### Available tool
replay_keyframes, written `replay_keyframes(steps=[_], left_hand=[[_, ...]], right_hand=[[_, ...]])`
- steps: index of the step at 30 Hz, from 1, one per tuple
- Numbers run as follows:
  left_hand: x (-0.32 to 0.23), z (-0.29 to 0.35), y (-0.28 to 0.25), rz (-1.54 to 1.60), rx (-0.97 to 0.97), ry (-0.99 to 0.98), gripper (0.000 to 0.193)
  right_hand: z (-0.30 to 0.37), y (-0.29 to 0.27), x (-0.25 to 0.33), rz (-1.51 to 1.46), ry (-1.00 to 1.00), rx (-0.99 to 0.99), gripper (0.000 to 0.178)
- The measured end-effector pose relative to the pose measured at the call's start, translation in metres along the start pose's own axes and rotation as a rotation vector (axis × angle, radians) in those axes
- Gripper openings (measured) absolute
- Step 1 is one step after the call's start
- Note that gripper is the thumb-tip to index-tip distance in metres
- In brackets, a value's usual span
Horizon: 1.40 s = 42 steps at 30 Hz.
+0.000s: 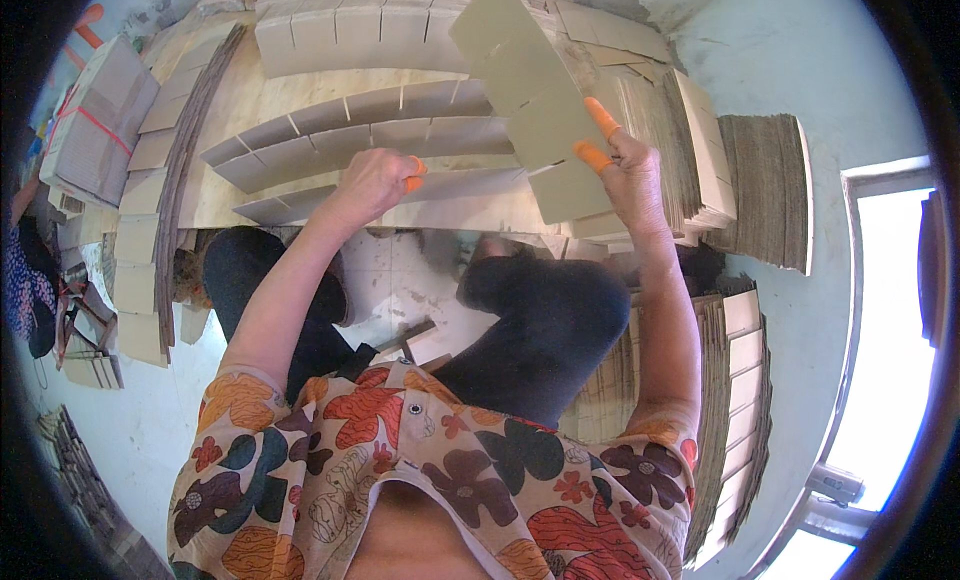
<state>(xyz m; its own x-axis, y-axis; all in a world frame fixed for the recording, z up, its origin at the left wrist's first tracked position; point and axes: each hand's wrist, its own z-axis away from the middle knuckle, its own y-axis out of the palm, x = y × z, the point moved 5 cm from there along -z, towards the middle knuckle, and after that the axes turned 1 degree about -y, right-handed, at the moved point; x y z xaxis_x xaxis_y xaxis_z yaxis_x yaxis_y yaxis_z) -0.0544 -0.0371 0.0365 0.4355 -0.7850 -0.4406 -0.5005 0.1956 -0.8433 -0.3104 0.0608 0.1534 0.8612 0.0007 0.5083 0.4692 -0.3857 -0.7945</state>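
Note:
My right hand point(632, 170), with orange covers on its thumb and a finger, grips the edge of a wide slotted cardboard sheet point(530, 105). The sheet is tilted above the right part of the wooden table point(215, 202). My left hand point(378, 183) is closed, orange-covered fingertips together, at the nearest slotted cardboard strip point(470, 186). That strip stands on its long edge and runs to both sides of the hand. Just beyond it, two more slotted strips point(340, 144) stand on edge in curved, roughly parallel rows.
A long stack of cardboard pieces point(350, 32) lines the table's far side. More stacks stand at the right point(765, 185), below my right arm point(735, 400), and along the left edge point(145, 220). A box with red strapping point(95, 125) sits at far left. My knees point(545, 320) are below the table's front edge.

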Motion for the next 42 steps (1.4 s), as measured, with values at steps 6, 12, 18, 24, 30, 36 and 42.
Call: replay_keyframes(steps=[6,12,18,24,30,36,42], left_hand=[[0.008,0.001,0.006,0.007,-0.002,-0.023,0.016],[0.007,-0.009,-0.005,0.082,0.132,-0.078,0.018],[0.026,-0.054,-0.037,-0.014,-0.285,-0.009,0.022],[0.081,-0.093,-0.008,-0.260,-0.009,-0.193,0.013],[0.089,-0.105,0.005,-0.226,-0.043,-0.189,0.013],[0.090,-0.110,0.004,-0.194,-0.079,-0.166,0.007],[0.099,-0.117,0.004,-0.239,-0.097,-0.206,0.007]], right_hand=[[-0.006,0.006,-0.010,-0.121,-0.020,-0.015,0.057],[-0.003,0.015,-0.009,-0.031,-0.050,0.017,0.057],[-0.007,0.018,-0.010,-0.051,-0.073,0.047,0.055],[-0.022,0.021,0.003,-0.103,-0.100,0.224,0.052],[-0.031,0.042,-0.007,-0.029,-0.210,0.195,0.049],[-0.013,0.079,-0.023,-0.048,-0.227,0.229,0.049],[-0.007,0.071,-0.007,0.034,-0.181,0.291,0.051]])
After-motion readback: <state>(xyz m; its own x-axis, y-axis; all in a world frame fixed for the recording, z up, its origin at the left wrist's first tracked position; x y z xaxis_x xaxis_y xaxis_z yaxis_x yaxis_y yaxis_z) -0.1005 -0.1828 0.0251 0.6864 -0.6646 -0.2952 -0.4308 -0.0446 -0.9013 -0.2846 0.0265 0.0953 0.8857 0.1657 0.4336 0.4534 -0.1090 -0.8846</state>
